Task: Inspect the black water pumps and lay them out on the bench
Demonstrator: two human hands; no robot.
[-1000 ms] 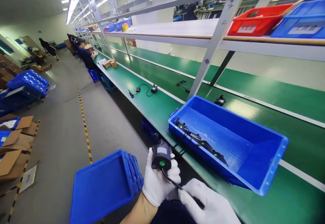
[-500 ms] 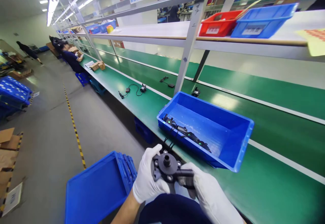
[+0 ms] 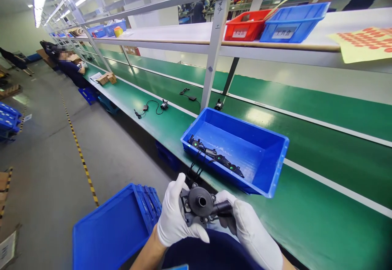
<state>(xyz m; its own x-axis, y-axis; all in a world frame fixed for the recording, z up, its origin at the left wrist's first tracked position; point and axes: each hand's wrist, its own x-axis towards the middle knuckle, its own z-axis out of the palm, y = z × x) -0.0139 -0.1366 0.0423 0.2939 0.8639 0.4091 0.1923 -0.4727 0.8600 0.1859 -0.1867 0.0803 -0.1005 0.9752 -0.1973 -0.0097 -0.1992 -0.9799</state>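
While blue trays [image 3: 107,225] are stacked at left, the left hand [image 3: 174,217] clasps a black pump [image 3: 194,200], thumb and fingers around its body, short of the blue bin [image 3: 245,133]; the right hand [image 3: 246,219] meets the side spout [image 3: 223,207], its pinch unclear. The step seems two-handed handling; any turn would call for a steady left clasp.

A factory assembly hall is indicated by the long green table [image 3: 318,221], where a person [image 3: 69,67] is seen farther along, and by the shelf [image 3: 174,34] above it, on which labelled bins [image 3: 294,23] are kept. The floor [image 3: 45,168] is marked with yellow-and-black tape [image 3: 79,147].
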